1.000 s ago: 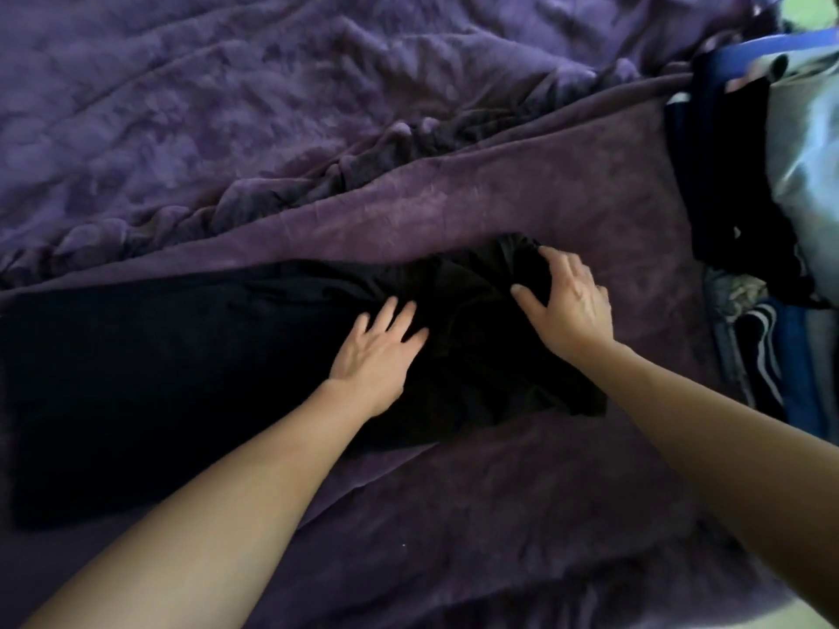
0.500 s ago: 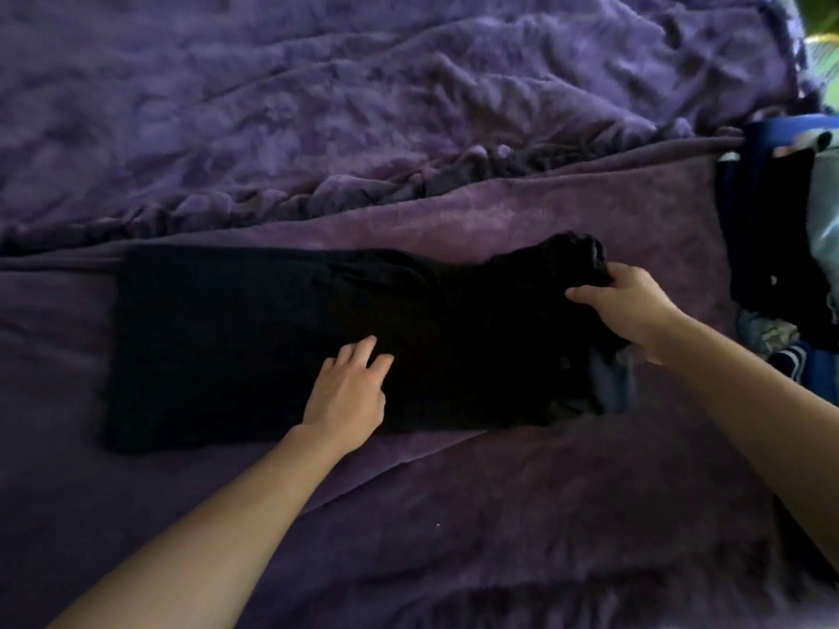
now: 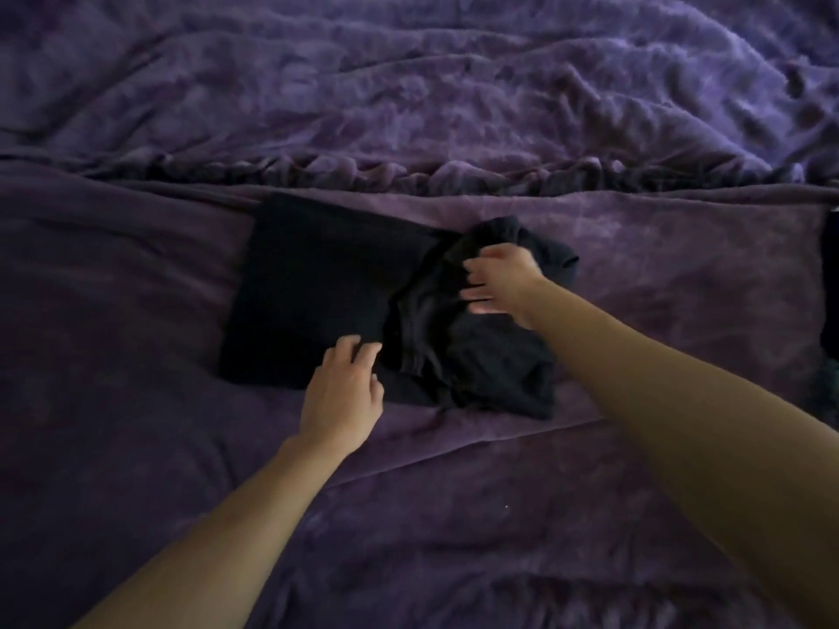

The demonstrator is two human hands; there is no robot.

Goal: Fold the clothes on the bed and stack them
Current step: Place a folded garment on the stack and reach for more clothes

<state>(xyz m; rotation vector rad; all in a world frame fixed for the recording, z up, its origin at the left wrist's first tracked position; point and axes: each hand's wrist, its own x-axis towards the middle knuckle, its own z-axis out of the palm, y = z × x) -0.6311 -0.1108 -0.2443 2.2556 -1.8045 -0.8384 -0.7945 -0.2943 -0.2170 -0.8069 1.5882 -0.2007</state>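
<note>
Black garment [image 3: 318, 288] on bed [image 3: 590, 515], long axis left-right. Bunched end under right hand [image 3: 499, 283]; flat half extends left of its fingers. Right fingers half-curled, blurred: grip unclear. Left hand [image 3: 345, 392] nearer flat half, fingers relaxed, resting on near edge.

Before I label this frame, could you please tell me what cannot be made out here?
- Head view: the right hand is motion-blurred, so whether it grips the black garment is unclear.
- Head view: the garment's type and lower layers are lost in darkness and under its own fold.
- Head view: a dark shape at the right edge is cut off by the frame.
</note>
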